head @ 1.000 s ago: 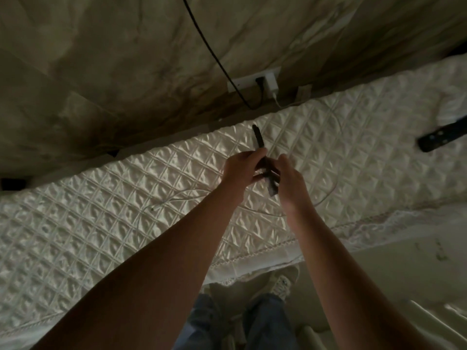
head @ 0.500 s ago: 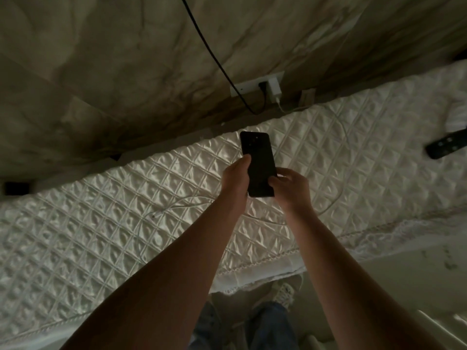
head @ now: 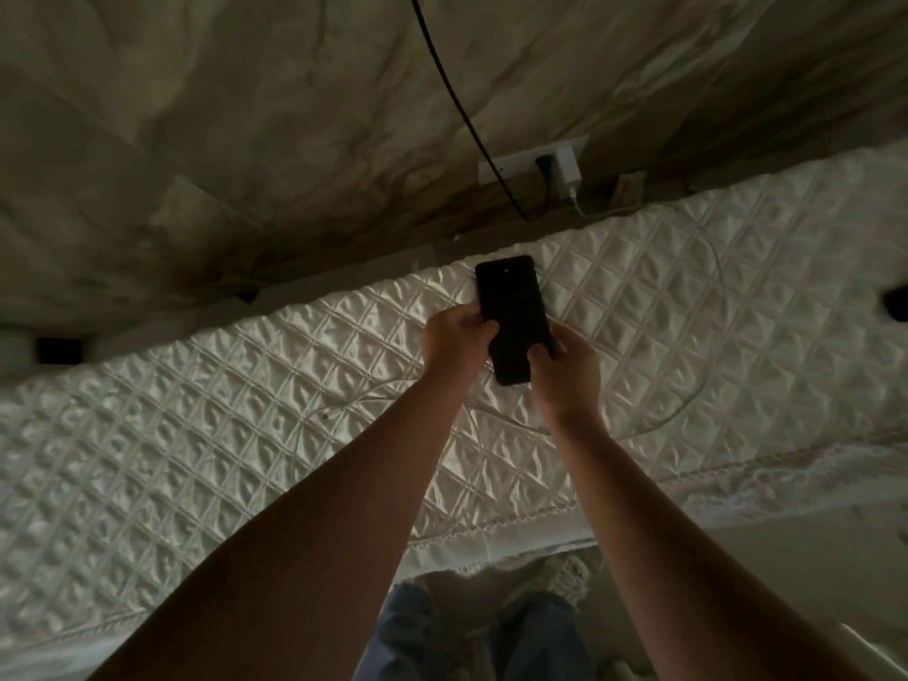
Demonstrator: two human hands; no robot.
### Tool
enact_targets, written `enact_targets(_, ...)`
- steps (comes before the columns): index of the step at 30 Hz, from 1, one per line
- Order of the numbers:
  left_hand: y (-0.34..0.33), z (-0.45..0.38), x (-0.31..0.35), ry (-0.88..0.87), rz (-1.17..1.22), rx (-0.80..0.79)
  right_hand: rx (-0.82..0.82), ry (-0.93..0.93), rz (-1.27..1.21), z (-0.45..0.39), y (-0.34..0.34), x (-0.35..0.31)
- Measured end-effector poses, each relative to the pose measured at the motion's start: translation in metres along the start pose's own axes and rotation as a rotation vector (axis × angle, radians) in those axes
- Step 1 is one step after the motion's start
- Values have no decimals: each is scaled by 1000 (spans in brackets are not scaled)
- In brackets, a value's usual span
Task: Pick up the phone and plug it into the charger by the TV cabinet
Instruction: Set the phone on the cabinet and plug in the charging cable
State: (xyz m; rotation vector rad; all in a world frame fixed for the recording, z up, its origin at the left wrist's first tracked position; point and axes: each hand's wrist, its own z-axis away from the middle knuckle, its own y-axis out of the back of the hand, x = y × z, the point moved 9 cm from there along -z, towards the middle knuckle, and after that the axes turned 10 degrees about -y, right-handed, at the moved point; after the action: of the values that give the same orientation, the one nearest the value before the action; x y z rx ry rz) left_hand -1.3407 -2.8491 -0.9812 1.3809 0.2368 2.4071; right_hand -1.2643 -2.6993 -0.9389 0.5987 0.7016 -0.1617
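Above a white quilted cover, seen from the head camera in dim light.

Hidden or unclear: a dark object [head: 896, 303] is cut off by the right frame edge, so its kind cannot be told. The phone's lower end sits between the two hands, and whether a plug is in its port cannot be seen. A dark gap [head: 59, 350] at the far left is too dim to read.

Phone: a flat black rectangular slab with rounded corners [head: 513, 317], dark glossy face up, held just above the cover near its far edge.

Phone direction: long axis runs away from the person, top end toward the wall, tilted slightly left.

Left hand [head: 454, 341]: fingers curled around the phone's left edge, gripping it.

Right hand [head: 565, 368]: fingers closed on the phone's lower right edge, thumb on its face.

Cover: shiny white satin-like fabric stitched in raised diamonds [head: 196, 410], with a lace-like border at the near edge.

Charger: a white block [head: 567, 168] plugged into a white wall socket strip [head: 506, 168].

White cable: thin [head: 688, 400], looping across the cover.

Black cable: hangs down the mottled beige wall [head: 462, 105].

Below: blue jeans [head: 422, 636] and a pale shoe [head: 565, 577].
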Motion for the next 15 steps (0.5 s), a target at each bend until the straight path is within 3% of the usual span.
enact_targets(15,5,7,0,-106,-166,11,5,18,78,-2,-5,-1)
